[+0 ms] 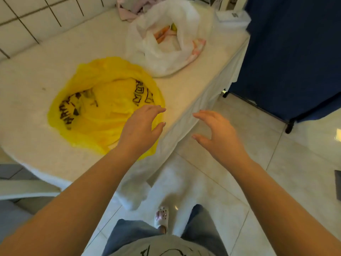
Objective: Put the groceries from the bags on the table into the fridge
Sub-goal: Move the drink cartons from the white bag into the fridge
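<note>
A yellow plastic bag (103, 109) with black print lies flattened on the white-covered table (36, 126). Behind it a white plastic bag (166, 52) stands open, with orange and yellow-green items (164, 32) showing inside. My left hand (142, 126) hovers over the yellow bag's near right edge, fingers spread, holding nothing. My right hand (217, 133) is out past the table's edge above the floor, also open and holding nothing. No fridge is in view.
Pink cloth (129, 8) lies at the table's far end by a tiled wall (27, 19). A blue screen on a wheeled frame (295, 52) stands to the right. The tablecloth hangs over the near edge (184, 126). Pale floor tiles lie below.
</note>
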A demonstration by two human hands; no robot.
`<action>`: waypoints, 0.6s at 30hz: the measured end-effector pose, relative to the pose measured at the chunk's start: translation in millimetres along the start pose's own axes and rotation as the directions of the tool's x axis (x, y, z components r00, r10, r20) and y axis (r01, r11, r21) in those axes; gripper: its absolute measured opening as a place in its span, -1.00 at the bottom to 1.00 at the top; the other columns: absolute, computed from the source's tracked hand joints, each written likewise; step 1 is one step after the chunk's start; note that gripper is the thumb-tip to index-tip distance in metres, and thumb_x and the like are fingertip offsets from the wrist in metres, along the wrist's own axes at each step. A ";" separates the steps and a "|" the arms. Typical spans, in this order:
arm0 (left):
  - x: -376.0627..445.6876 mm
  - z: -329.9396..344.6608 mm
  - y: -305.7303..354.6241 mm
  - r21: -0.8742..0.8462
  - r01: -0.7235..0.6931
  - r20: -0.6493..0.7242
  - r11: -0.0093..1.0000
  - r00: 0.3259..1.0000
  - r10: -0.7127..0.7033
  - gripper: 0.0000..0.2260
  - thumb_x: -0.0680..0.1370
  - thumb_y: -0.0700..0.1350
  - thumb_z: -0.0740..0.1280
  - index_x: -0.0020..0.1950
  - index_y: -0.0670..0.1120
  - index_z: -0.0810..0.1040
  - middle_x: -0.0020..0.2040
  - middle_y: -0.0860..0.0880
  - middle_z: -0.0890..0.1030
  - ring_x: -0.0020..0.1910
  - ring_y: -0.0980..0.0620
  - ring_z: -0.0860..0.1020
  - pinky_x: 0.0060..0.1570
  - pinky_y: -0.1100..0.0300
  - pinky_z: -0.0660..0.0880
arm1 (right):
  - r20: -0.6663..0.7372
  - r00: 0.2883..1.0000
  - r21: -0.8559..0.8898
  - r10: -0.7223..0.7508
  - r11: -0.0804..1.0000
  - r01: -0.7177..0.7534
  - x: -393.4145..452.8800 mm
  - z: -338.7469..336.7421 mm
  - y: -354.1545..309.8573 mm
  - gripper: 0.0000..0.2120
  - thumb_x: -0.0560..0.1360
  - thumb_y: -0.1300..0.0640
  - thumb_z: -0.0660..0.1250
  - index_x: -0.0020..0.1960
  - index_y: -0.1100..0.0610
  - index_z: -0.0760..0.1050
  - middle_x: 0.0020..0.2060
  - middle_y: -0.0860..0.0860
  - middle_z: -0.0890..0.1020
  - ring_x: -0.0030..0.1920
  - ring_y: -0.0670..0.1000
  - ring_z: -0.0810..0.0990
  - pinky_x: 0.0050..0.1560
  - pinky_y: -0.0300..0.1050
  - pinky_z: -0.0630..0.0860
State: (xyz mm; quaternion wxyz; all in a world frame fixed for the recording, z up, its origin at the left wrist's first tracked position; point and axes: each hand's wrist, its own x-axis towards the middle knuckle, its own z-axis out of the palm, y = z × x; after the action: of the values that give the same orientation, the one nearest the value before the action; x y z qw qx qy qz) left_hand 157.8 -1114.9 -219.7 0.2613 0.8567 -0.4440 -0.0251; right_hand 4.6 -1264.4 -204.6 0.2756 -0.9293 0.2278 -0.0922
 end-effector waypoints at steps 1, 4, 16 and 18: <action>17.0 3.3 1.2 0.006 0.008 -0.007 1.000 1.000 -0.008 -0.69 0.51 -0.14 0.37 0.25 -0.11 0.52 0.21 -0.08 0.56 0.25 -0.07 0.46 0.20 0.11 0.35 | 0.001 1.000 0.013 -0.012 1.000 0.012 17.7 -4.4 8.9 -0.50 0.45 0.10 0.41 0.36 0.01 0.38 0.36 -0.03 0.40 0.38 -0.02 0.31 0.31 -0.26 0.15; 69.7 18.3 3.2 0.029 0.041 -0.020 0.999 0.999 -0.040 -0.69 0.50 -0.14 0.38 0.24 -0.10 0.53 0.22 -0.07 0.56 0.25 -0.05 0.46 0.20 0.13 0.35 | -0.017 0.998 0.044 -0.061 0.997 0.062 73.7 -17.4 39.5 -0.50 0.44 0.11 0.42 0.35 0.00 0.39 0.34 -0.04 0.41 0.35 -0.04 0.34 0.27 -0.33 0.13; 267.0 74.8 35.5 0.060 0.372 -0.158 0.926 0.920 -0.359 -0.67 0.53 -0.06 0.33 0.30 -0.01 0.48 0.29 0.03 0.49 0.29 0.05 0.41 0.22 0.30 0.22 | 0.179 0.920 0.107 -0.350 0.936 0.335 309.2 -86.3 158.2 -0.50 0.42 0.11 0.43 0.33 -0.02 0.41 0.31 -0.07 0.43 0.33 -0.03 0.36 0.26 -0.27 0.25; 282.4 77.2 32.4 0.060 0.425 -0.185 0.903 0.894 -0.408 -0.67 0.53 -0.06 0.34 0.29 -0.01 0.49 0.27 0.03 0.50 0.28 0.04 0.42 0.20 0.33 0.20 | 0.191 0.887 0.125 -0.421 0.906 0.404 343.0 -87.3 160.3 -0.50 0.40 0.12 0.45 0.31 0.01 0.44 0.29 -0.03 0.46 0.32 0.01 0.38 0.28 -0.21 0.29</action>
State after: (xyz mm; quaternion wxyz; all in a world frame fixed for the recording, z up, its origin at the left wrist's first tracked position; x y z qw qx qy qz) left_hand 283.1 -1381.5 -217.6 0.2436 0.9428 -0.2270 0.0140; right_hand 220.5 -1587.4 -205.1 0.3104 -0.9488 -0.0098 -0.0578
